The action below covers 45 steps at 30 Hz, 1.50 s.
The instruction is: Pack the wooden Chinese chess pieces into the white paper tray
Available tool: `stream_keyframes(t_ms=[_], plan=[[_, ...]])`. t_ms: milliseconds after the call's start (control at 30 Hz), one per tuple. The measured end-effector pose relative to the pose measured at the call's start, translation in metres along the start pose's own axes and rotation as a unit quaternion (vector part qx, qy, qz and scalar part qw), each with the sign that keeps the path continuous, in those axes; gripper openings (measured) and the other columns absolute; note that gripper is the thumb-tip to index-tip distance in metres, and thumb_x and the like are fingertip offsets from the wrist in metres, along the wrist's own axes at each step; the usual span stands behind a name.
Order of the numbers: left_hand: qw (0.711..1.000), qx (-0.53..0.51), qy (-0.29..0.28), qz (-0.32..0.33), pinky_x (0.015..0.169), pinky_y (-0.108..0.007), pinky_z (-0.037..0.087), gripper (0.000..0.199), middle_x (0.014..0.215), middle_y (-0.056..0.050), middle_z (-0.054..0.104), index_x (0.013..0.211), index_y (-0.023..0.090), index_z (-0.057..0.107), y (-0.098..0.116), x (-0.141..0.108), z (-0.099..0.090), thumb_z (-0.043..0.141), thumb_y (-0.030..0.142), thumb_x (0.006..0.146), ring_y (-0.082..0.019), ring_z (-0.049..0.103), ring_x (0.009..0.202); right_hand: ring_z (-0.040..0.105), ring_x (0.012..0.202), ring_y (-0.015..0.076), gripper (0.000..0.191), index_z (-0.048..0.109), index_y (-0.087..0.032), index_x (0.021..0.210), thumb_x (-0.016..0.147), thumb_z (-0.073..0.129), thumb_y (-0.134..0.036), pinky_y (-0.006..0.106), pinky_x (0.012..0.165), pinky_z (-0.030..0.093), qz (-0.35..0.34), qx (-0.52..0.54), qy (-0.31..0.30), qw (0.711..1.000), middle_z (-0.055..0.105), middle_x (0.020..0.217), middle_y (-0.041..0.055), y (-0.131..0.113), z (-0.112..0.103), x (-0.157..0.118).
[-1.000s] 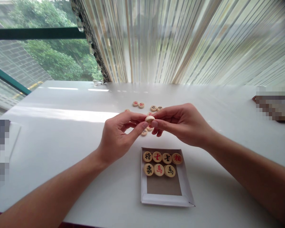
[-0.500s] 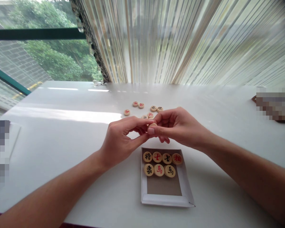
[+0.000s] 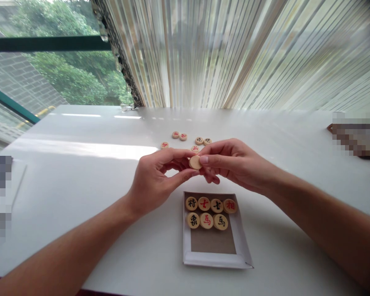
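Note:
Between my two hands, above the table, is a round wooden Chinese chess piece [image 3: 195, 163] with a plain side toward me. My left hand [image 3: 162, 174] is closed around its left edge with thumb and fingertips. From the right, my right hand [image 3: 230, 162] pinches the same piece between thumb and fingers. Just below my hands lies a shallow white box [image 3: 212, 259] with a brown bottom. Several pieces stand face up in it: a full row along the far side, with a red horse piece [image 3: 206, 221] in the shorter second row.
Beyond my hands several loose pieces are scattered, among them a red one [image 3: 165, 145] and a black one [image 3: 199, 141]. The white table [image 3: 80, 176] reaches back to a window and a striped curtain [image 3: 203, 53]. Blurred-out objects lie at the left and right edges.
The piece has come into fuller view between my fingertips, its plain side now showing. My left thumb has shifted lower along it. Pieces in the box have not moved.

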<state>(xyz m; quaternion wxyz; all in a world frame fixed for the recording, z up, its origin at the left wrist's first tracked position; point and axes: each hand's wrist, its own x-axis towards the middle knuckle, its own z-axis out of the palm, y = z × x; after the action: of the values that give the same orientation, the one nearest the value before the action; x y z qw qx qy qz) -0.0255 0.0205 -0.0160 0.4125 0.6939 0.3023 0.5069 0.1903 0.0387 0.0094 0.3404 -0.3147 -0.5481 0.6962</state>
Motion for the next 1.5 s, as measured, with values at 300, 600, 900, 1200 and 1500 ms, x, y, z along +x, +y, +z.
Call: stream_keyframes(t_ms=[300,600,900,1200,1500], plan=[[0.999,0.038,0.014,0.014,0.079,-0.025,0.069,0.027,0.094,-0.003,0.082,0.109,0.016,0.08,0.0015,-0.0003,0.0008,0.089,0.013,0.084,-0.015,0.079,0.082,0.06,0.06,0.0091,0.023,0.077,-0.016,0.083,0.075,0.097,-0.025,0.019,0.055,0.048,0.01,-0.029,-0.002,1.0,0.067,0.066,-0.0024,0.0,0.0018,-0.0007],[0.992,0.116,0.011,0.056,0.077,-0.025,0.066,0.021,0.092,-0.003,0.082,0.107,0.017,0.08,0.0015,-0.0025,0.0015,0.086,0.015,0.087,-0.014,0.077,0.08,0.057,0.056,0.0092,0.03,0.073,-0.015,0.077,0.073,0.098,-0.032,0.02,0.049,0.041,0.004,-0.08,0.03,0.996,0.065,0.062,-0.0025,0.003,0.0042,0.0008],[0.992,0.114,0.01,0.053,0.075,-0.029,0.067,0.021,0.091,-0.004,0.082,0.107,0.019,0.08,0.0017,-0.0031,0.0016,0.088,0.021,0.087,-0.016,0.077,0.078,0.057,0.057,0.0108,0.03,0.076,-0.015,0.077,0.077,0.095,-0.038,0.023,0.051,0.04,-0.018,-0.096,0.006,0.995,0.065,0.062,-0.0011,0.0014,0.002,0.0006],[0.995,0.096,0.011,0.032,0.076,-0.032,0.07,0.022,0.09,-0.005,0.082,0.106,0.02,0.081,0.0042,-0.0029,0.0027,0.089,0.028,0.087,-0.018,0.077,0.077,0.059,0.058,0.0106,0.027,0.077,-0.015,0.076,0.078,0.095,-0.036,0.023,0.051,0.043,-0.026,-0.093,-0.002,0.995,0.067,0.064,-0.001,-0.0009,0.0013,-0.0004],[0.997,0.068,0.007,0.029,0.076,-0.028,0.07,0.027,0.096,-0.008,0.082,0.11,0.016,0.079,0.0004,-0.0018,0.0021,0.089,0.022,0.085,-0.018,0.079,0.083,0.06,0.056,0.012,0.027,0.078,-0.014,0.078,0.074,0.096,-0.035,0.023,0.051,0.046,-0.013,-0.109,0.021,0.994,0.067,0.061,0.0005,-0.0056,0.0022,-0.0032]])
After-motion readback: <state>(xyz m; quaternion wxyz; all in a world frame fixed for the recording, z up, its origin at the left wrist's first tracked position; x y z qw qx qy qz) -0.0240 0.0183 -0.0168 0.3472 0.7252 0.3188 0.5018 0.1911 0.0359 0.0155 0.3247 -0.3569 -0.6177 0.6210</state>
